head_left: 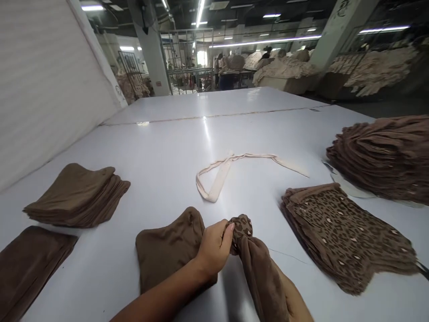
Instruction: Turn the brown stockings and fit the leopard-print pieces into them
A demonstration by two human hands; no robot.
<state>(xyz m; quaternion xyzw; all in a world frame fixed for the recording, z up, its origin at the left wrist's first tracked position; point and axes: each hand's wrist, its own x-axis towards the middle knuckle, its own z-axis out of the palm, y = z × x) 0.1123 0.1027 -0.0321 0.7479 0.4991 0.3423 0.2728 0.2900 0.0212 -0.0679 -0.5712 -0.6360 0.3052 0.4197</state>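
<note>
My left hand (pixel 214 246) is closed, thumb and fingers pinching the leopard-print end of a brown fabric piece (pixel 258 264). The plain brown side of this piece bunches over my right hand (pixel 290 290), hiding its fingers. Only part of that hand and its wrist show, at the lower edge. Under my left forearm lies a small stack of plain brown fabric pieces (pixel 164 250), its right part covered by the arm. To the right is a stack of leopard-print cut pieces (pixel 342 232) with brown fuzzy edges.
Two more brown fabric stacks (pixel 73 192) lie left on the white table (pixel 161 147). A pale fabric strip (pixel 219 179) curls mid-table. A tall brown pile (pixel 385 156) stands right. A white sheet (pixel 50 80) rises along the left. Heaped cloth bins (pixel 284 74) and people stand beyond.
</note>
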